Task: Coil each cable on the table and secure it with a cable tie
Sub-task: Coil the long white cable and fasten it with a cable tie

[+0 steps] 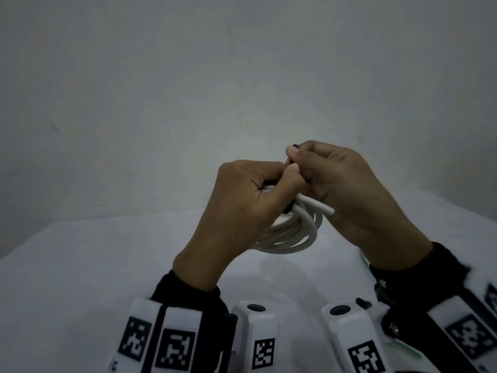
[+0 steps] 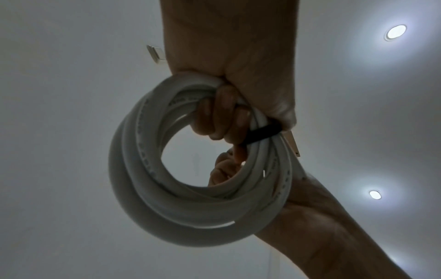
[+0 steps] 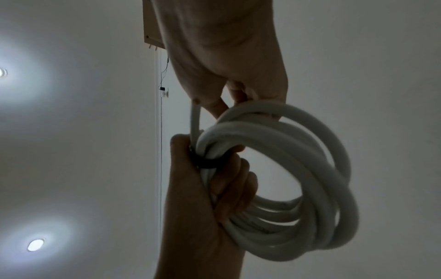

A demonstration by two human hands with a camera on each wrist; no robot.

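Behind your hands stood a plain grey wall (image 1: 242, 76), and below them lay a white table (image 1: 80, 278) whose far edge met that wall. You held both hands raised above the table, close together and touching at the fingers. Your left hand (image 1: 242, 205) was curled round the white cable (image 1: 295, 232), which was wound into a coil of several loops; the left wrist view showed your fingers (image 2: 222, 117) passing through the coil (image 2: 148, 188) and closing on the bundled strands at its top. A black cable tie (image 2: 260, 134) wrapped across those strands just beside your fingers, and the right wrist view showed the same dark band (image 3: 205, 162) circling the bundle where your left hand (image 3: 203, 217) gripped it. Your right hand (image 1: 349, 189) was pressed against the left from the other side, its thumb and forefinger pinched together on a small dark piece (image 1: 294, 147) at the top, most likely the free end of the tie, though it was too small to tell for sure. One stiff white cable end (image 1: 320, 205) jutted out from between your hands toward your right palm, and the remaining loops hung below your hands, off the table. From the wrist cameras, round ceiling lights (image 2: 395, 32) glowed overhead. Marker-covered white bands (image 1: 166, 340) sat on your black sleeves at the lower edge of the head view.
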